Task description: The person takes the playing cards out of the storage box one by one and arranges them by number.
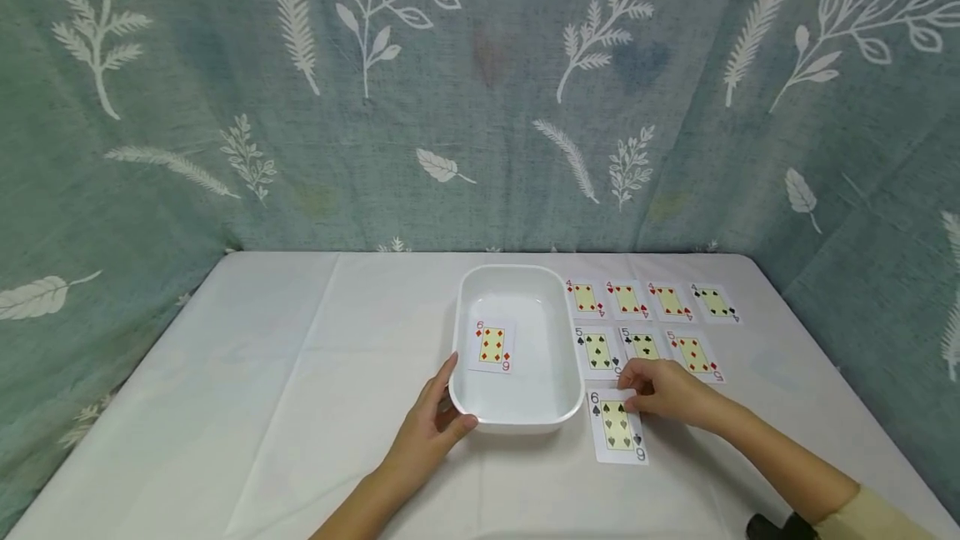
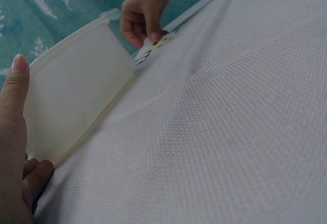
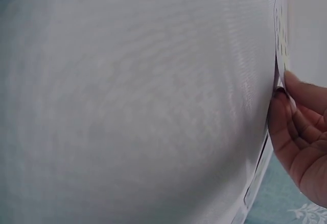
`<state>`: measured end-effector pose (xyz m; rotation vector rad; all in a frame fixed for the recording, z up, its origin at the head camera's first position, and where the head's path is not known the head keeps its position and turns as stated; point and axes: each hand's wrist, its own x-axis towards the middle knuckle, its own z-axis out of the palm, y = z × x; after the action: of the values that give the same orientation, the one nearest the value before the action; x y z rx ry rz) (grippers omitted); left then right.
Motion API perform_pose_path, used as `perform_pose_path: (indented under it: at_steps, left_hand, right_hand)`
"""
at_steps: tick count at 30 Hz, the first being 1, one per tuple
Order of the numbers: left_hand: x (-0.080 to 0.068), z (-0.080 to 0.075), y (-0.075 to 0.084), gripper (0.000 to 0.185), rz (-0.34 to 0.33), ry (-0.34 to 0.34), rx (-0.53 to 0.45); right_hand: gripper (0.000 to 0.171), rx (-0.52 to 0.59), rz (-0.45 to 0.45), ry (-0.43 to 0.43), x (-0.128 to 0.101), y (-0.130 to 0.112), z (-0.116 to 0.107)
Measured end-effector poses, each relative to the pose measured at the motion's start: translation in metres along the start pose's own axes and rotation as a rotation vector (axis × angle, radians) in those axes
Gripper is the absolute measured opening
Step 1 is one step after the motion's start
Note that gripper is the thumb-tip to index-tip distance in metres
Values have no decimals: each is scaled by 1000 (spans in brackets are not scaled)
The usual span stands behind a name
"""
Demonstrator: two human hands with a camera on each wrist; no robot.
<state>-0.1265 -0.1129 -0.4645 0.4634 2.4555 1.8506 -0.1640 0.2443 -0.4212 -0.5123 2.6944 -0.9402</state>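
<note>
Six of spades (image 1: 617, 426) lies on the tabletop (image 1: 300, 373) beside the white tray (image 1: 517, 419), your right hand (image 1: 670, 392) pinching its top edge, your left hand (image 1: 429, 432) bracing the rim with relaxed fingers; lift it cleanly next, likely toward the tray.

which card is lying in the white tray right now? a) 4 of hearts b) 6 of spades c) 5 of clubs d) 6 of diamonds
d: the head view shows the 6 of diamonds lying face up alone in the white tray, while the right hand pinches the 6 of spades on the table beside the tray.
</note>
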Motion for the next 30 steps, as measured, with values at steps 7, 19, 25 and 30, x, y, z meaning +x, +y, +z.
perform_pose_path:
  at_steps: [7,19,25,30]
  left_hand:
    - [0,-1,0,83,22,-6,1]
    - [-1,0,1,83,28,-1,5]
    - [0,1,-1,82,40,-2,17]
    - [0,1,-1,81,47,9,6]
  right_hand:
    - [27,-56,63,29,1,-7,3]
    - [34,-70,141,76,2,-19,11]
    - [34,-72,164,70,2,-20,10]
    - [35,-74,158,65,2,-20,9]
